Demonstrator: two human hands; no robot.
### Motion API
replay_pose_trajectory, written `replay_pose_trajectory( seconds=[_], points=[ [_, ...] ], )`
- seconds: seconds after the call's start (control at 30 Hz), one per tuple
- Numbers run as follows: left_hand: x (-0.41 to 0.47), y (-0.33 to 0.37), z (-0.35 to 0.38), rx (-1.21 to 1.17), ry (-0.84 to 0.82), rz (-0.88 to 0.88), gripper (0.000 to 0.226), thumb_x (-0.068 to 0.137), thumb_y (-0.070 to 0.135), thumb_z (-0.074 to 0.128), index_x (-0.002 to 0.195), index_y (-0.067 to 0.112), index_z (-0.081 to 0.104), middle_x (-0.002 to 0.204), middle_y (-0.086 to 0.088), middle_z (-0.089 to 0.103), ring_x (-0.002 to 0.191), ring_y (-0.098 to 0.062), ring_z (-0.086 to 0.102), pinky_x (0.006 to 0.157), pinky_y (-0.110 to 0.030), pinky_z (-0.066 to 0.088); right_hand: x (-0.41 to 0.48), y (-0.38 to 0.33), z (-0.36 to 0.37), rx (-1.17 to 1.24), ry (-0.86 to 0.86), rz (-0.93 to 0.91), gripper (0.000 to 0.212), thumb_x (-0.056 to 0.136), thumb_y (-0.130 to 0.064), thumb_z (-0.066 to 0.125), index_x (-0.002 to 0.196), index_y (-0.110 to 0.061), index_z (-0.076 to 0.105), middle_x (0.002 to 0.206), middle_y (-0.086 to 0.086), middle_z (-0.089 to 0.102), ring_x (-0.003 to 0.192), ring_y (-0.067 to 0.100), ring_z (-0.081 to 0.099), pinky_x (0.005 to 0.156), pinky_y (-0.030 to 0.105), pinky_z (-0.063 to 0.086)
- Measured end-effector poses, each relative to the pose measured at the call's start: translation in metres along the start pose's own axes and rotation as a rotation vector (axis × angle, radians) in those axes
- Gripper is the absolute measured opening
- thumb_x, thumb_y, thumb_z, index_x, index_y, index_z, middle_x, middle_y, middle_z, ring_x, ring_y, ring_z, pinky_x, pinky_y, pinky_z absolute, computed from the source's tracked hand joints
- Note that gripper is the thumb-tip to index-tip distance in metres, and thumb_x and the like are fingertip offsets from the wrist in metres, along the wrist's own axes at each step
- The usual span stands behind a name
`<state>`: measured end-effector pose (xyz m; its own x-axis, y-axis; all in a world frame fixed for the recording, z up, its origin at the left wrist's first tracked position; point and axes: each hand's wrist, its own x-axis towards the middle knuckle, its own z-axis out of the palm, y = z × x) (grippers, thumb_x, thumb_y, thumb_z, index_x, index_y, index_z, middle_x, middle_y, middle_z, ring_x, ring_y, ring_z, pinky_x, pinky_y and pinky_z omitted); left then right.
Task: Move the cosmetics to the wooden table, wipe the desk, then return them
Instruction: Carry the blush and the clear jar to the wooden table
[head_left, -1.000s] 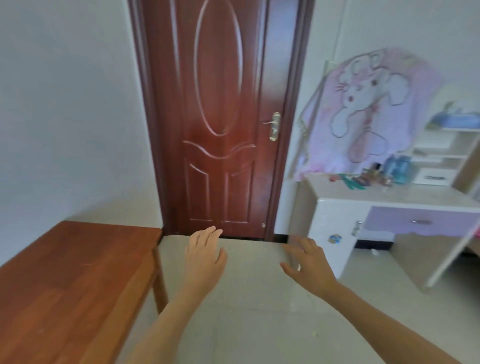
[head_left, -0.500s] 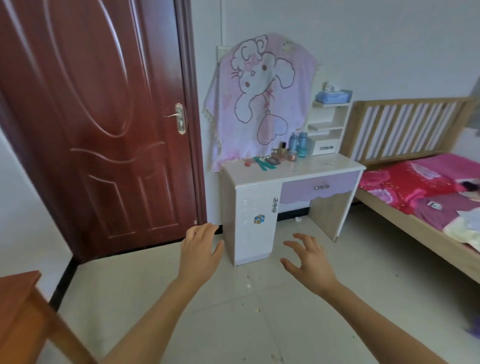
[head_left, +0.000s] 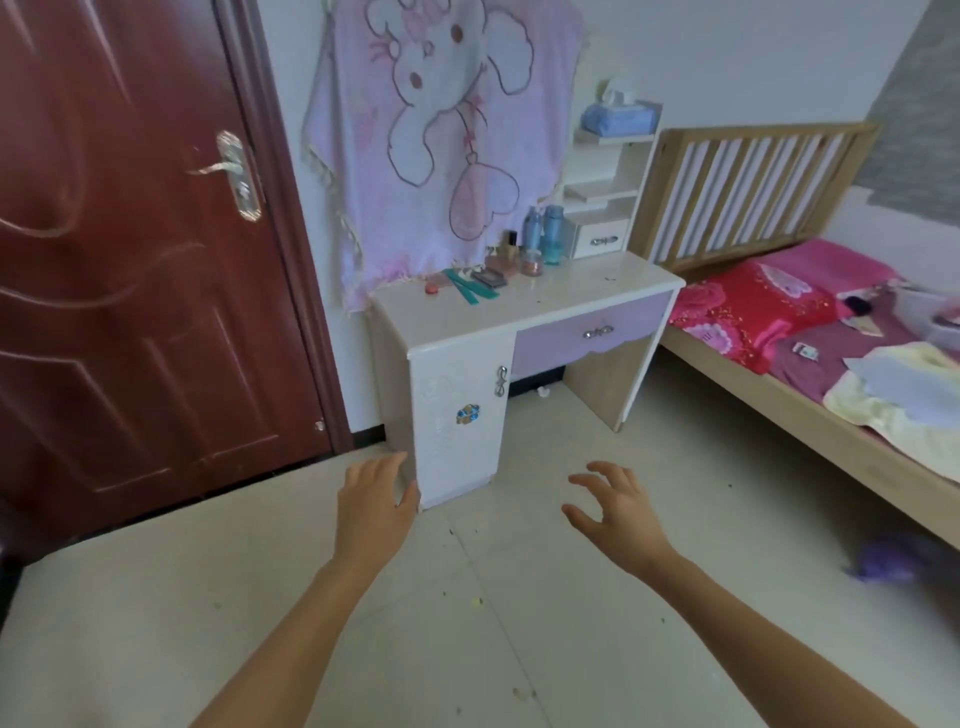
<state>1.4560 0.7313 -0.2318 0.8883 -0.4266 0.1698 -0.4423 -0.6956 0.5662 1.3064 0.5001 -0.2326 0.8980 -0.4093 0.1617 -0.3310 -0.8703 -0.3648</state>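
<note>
A white desk (head_left: 571, 291) with a purple drawer stands against the far wall. Cosmetics cluster at its back: two blue bottles (head_left: 544, 234), a small pink jar (head_left: 532, 264), a dark compact (head_left: 489, 278), teal strips (head_left: 470, 291) and a small red pot (head_left: 431, 288). My left hand (head_left: 375, 506) is held out over the floor with straight fingers, empty. My right hand (head_left: 615, 512) is spread, fingers loosely bent, holding nothing. Both hands are well short of the desk. The wooden table is out of view.
A dark red door (head_left: 135, 249) fills the left. A pink cartoon cloth (head_left: 441, 135) hangs above the desk. A small white shelf (head_left: 605, 197) carries a blue tissue pack (head_left: 618, 114). A wooden bed (head_left: 810, 374) with pink bedding stands at the right. Tiled floor lies between me and the desk.
The view has swung right from the wooden table and door toward the desk and bed, and the desk looms closer. Both hands stay empty in front of me.
</note>
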Motion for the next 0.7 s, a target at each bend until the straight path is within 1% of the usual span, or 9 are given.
replay_pose_trajectory(
  seconds=[0.13, 0.2, 0.27, 0.33, 0.4, 0.43, 0.5, 0.6, 0.7],
  points=[
    [0.033, 0.021, 0.053, -0.017, -0.111, 0.045, 0.038, 0.089, 0.017, 0.053, 0.125, 0.008, 0.050, 0.127, -0.009, 0.054, 0.119, -0.031, 0.040, 0.096, -0.035, 0.034, 0.005, 0.044, 0.015, -0.004, -0.081, 0.101, 0.047, 0.085, -0.044, 0.056, 0.124, -0.017, 0.055, 0.136, 0.010, 0.044, 0.129, 0.028, 0.035, 0.102, 0.039, 0.032],
    [0.056, 0.038, 0.076, -0.047, -0.136, 0.059, 0.037, 0.088, 0.018, 0.054, 0.124, 0.008, 0.051, 0.126, -0.008, 0.056, 0.119, -0.030, 0.039, 0.097, -0.036, 0.036, 0.022, 0.071, 0.010, 0.001, -0.078, 0.162, 0.045, 0.086, -0.041, 0.057, 0.125, -0.019, 0.053, 0.137, 0.008, 0.043, 0.130, 0.026, 0.034, 0.103, 0.037, 0.032],
    [0.082, 0.059, 0.095, -0.064, -0.162, 0.069, 0.043, 0.087, 0.031, 0.047, 0.125, 0.009, 0.051, 0.126, -0.007, 0.056, 0.121, -0.028, 0.039, 0.098, -0.035, 0.035, 0.046, 0.101, 0.006, 0.014, -0.054, 0.187, 0.043, 0.086, -0.038, 0.058, 0.125, -0.019, 0.053, 0.137, 0.008, 0.042, 0.130, 0.024, 0.033, 0.103, 0.036, 0.032],
    [0.111, 0.080, 0.115, -0.074, -0.165, 0.065, 0.060, 0.079, 0.044, 0.033, 0.126, 0.011, 0.050, 0.129, -0.005, 0.053, 0.124, -0.027, 0.037, 0.101, -0.035, 0.034, 0.075, 0.129, 0.002, 0.024, -0.034, 0.177, 0.044, 0.087, -0.038, 0.056, 0.126, -0.019, 0.052, 0.138, 0.007, 0.042, 0.130, 0.023, 0.033, 0.103, 0.036, 0.032],
    [0.142, 0.100, 0.137, -0.107, -0.150, 0.025, 0.052, 0.084, 0.038, 0.038, 0.128, 0.012, 0.048, 0.132, -0.006, 0.052, 0.125, -0.026, 0.035, 0.103, -0.036, 0.034, 0.109, 0.154, -0.003, 0.026, -0.037, 0.157, 0.044, 0.088, -0.039, 0.054, 0.128, -0.020, 0.050, 0.139, 0.006, 0.040, 0.130, 0.021, 0.032, 0.104, 0.034, 0.031],
    [0.157, 0.110, 0.148, -0.124, -0.135, 0.002, 0.044, 0.089, 0.031, 0.043, 0.128, 0.013, 0.048, 0.132, -0.006, 0.051, 0.125, -0.026, 0.034, 0.104, -0.036, 0.034, 0.126, 0.165, -0.006, 0.023, -0.044, 0.148, 0.045, 0.088, -0.040, 0.053, 0.128, -0.020, 0.049, 0.139, 0.005, 0.039, 0.130, 0.021, 0.031, 0.104, 0.034, 0.031],
    [0.183, 0.131, 0.166, -0.153, -0.101, -0.033, 0.038, 0.091, 0.019, 0.048, 0.129, 0.013, 0.047, 0.133, -0.007, 0.050, 0.127, -0.025, 0.033, 0.104, -0.036, 0.033, 0.160, 0.184, -0.013, 0.011, -0.068, 0.112, 0.045, 0.089, -0.041, 0.053, 0.129, -0.021, 0.049, 0.139, 0.005, 0.039, 0.130, 0.021, 0.031, 0.104, 0.034, 0.031],
    [0.219, 0.154, 0.184, -0.194, -0.048, -0.074, 0.038, 0.091, 0.017, 0.050, 0.129, 0.011, 0.047, 0.132, -0.007, 0.051, 0.127, -0.024, 0.033, 0.105, -0.036, 0.033, 0.218, 0.205, -0.025, 0.013, -0.094, 0.035, 0.046, 0.088, -0.043, 0.053, 0.127, -0.020, 0.050, 0.137, 0.006, 0.041, 0.130, 0.023, 0.033, 0.102, 0.036, 0.031],
    [0.247, 0.155, 0.192, -0.218, -0.005, -0.154, 0.038, 0.091, 0.016, 0.050, 0.128, 0.012, 0.048, 0.130, -0.007, 0.052, 0.126, -0.023, 0.034, 0.104, -0.035, 0.033, 0.271, 0.215, -0.023, 0.068, -0.080, 0.017, 0.052, 0.078, -0.045, 0.052, 0.117, -0.011, 0.060, 0.124, 0.015, 0.053, 0.119, 0.033, 0.047, 0.096, 0.044, 0.039]
  ],
)
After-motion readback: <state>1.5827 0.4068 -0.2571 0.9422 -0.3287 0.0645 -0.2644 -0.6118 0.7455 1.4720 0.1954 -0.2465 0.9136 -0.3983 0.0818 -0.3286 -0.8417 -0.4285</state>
